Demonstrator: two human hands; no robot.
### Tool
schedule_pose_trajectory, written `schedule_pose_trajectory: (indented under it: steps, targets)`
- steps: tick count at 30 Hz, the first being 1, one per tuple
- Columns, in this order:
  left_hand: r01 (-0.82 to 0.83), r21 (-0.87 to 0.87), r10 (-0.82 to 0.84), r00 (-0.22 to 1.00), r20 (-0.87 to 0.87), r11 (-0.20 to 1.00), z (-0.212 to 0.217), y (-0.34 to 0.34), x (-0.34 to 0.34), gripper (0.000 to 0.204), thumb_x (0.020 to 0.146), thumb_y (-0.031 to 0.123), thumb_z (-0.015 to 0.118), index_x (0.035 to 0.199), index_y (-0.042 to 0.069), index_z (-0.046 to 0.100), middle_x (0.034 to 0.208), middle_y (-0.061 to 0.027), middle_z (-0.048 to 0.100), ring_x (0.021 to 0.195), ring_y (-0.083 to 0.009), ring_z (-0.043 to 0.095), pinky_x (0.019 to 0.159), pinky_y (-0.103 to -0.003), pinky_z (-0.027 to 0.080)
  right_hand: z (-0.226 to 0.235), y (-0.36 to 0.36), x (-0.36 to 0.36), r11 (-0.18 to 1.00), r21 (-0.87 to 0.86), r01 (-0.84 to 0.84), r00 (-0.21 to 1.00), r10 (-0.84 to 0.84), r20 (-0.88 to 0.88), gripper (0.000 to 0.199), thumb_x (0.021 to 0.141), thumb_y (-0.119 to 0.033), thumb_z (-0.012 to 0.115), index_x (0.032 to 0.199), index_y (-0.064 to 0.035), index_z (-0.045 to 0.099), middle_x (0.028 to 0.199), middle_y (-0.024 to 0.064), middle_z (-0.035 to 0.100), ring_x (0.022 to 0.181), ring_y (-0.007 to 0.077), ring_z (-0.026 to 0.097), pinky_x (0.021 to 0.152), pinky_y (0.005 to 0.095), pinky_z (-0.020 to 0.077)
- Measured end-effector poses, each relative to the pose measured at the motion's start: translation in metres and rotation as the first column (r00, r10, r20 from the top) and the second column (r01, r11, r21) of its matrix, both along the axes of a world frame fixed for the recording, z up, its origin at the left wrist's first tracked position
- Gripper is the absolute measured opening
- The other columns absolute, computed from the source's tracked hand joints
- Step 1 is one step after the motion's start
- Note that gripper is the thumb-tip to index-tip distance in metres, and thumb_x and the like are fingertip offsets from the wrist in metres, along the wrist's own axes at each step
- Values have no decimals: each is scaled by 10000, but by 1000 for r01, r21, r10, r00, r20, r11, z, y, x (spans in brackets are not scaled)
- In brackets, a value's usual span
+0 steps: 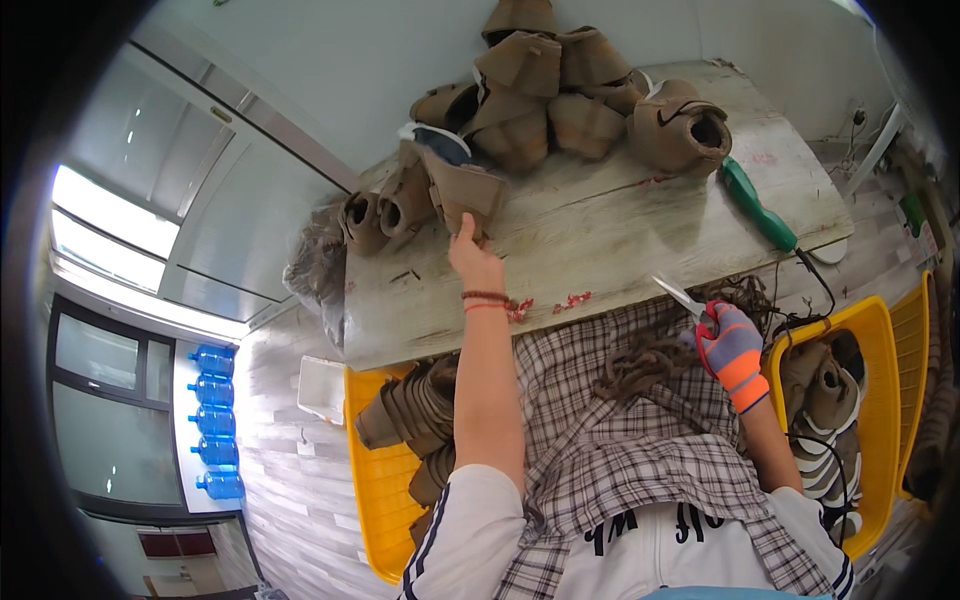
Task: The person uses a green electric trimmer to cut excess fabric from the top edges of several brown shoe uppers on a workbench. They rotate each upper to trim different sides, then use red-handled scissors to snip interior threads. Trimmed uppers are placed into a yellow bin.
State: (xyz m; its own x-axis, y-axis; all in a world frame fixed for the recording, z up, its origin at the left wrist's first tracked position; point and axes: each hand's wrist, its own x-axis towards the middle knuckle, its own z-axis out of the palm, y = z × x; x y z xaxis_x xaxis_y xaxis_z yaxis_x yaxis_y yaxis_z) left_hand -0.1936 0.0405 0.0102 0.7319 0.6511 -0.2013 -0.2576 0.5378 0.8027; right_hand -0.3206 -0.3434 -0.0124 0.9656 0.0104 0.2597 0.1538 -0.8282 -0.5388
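My bare left hand (474,262), with a red string and a beaded bracelet at the wrist, grips the near edge of a brown fabric shoe (468,188) at the table's left side. The thumb lies on its side; the other fingers are mostly hidden. A white-edged, dark blue part shows just behind the shoe. My right hand (735,350), in a grey, orange and red glove, is closed round the red handles of scissors (682,296). Their blades point up and left over the table's near edge. Brown scraps (650,365) lie on the checked apron (560,400) across my lap.
More brown shoes (585,125) are piled at the table's (600,230) back. A green corded tool (755,205) lies at the right. Yellow baskets of shoe pieces stand left (380,500) and right (880,400). Plastic wrapping (318,265) hangs by the left edge. Blue water bottles (213,420) stand far left.
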Motion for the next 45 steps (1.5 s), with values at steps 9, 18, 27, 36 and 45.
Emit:
schedule_pose_trajectory:
  steps: [9,18,27,36,45]
  targets:
    - [289,-444,-353,933,-66,848,23,19,-215,320,960,205,498,1214,17,547,1235,-123,574,1122,-285,551,983,-462,434,81,42,22,920,-170,-353,903,383,193,297,633,-125,727,876,-55,573,841,131,581,835,332,555,724,402,465]
    - [128,-543,-336,892,-303,830,-17,16,-272,207,961,197,485,1049,34,577,916,-64,596,803,-223,560,730,-389,492,53,114,17,593,-371,-714,646,763,-24,331,651,-326,741,853,-95,617,810,86,602,827,255,579,728,365,459]
    - [137,-553,-355,883,-309,822,-30,14,-279,167,918,157,506,937,-9,501,739,-45,435,617,-147,341,548,-289,301,37,146,1,473,-379,-795,576,784,-230,282,692,-343,724,847,-124,636,818,64,604,818,232,581,706,349,452]
    - [188,-482,-362,883,-298,856,-27,5,-277,201,963,209,476,848,47,507,688,-27,415,607,-140,337,547,-287,290,22,162,-15,394,-461,-795,529,823,-209,155,679,-282,680,720,-133,668,692,26,628,683,219,608,598,330,443]
    - [229,-444,-394,859,-327,867,-19,0,-273,220,979,238,457,870,63,534,688,-26,437,604,-143,348,546,-288,298,23,181,-23,318,-559,-766,535,797,-280,212,668,-294,701,772,-115,654,721,36,616,735,214,606,647,333,455]
